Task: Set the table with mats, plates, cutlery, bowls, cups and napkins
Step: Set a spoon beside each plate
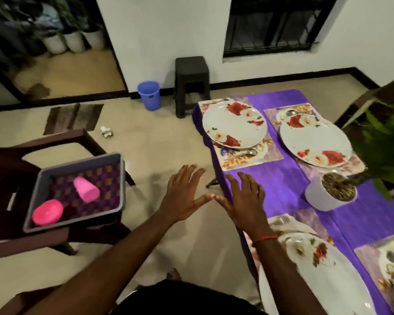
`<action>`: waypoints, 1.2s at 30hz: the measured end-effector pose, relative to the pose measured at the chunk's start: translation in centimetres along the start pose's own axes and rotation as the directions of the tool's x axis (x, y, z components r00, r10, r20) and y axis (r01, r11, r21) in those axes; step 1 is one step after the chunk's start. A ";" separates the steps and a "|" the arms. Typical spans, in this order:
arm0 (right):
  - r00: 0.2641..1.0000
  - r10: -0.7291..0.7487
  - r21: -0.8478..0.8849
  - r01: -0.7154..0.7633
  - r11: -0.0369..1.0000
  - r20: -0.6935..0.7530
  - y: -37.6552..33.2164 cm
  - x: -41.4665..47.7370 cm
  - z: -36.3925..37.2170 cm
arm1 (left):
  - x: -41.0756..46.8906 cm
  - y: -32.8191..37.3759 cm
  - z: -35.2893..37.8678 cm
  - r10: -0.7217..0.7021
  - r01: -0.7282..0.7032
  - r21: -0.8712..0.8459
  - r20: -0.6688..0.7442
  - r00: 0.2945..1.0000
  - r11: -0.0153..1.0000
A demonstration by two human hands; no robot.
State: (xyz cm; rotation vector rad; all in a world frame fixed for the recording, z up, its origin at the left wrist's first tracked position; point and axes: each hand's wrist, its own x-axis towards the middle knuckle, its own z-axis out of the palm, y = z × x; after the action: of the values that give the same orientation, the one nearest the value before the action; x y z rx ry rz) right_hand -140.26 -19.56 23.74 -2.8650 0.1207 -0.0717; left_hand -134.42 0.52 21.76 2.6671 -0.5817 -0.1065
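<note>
Purple-clothed table point(282, 178) — plates point(234, 123) on it; tray point(77, 163), pink cup point(86, 189) left of it; left hand point(182, 194), right hand point(243, 198) splayed, empty.

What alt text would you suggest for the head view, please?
Two open, empty hands, left hand and right hand, are held at the edge of a purple-clothed table set with floral plates on mats. A grey tray on a chair to the left holds a pink cup and pink bowl.
</note>
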 end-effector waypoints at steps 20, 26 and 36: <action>0.704 -0.646 0.115 0.645 0.755 0.295 -19.7 18.8 8.2 | -1.6 -18.6 -6.3 -0.584 0.579 -0.076 -0.108 0.804 0.812; 0.565 -0.753 0.142 0.761 0.633 0.337 -22.8 24.8 10.6 | 0.6 -21.0 -6.8 -0.670 0.670 -0.058 -0.135 0.730 0.740; 0.364 -0.841 0.259 0.835 0.485 0.401 -30.0 28.4 15.0 | -1.4 -24.3 -7.1 -0.869 0.847 -0.196 -0.137 0.475 0.494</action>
State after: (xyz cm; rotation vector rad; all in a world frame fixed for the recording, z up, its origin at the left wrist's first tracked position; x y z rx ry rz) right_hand -108.76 10.72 18.51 -2.4716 -1.4686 0.4503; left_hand -125.31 23.91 18.41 2.5296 0.8931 -0.1114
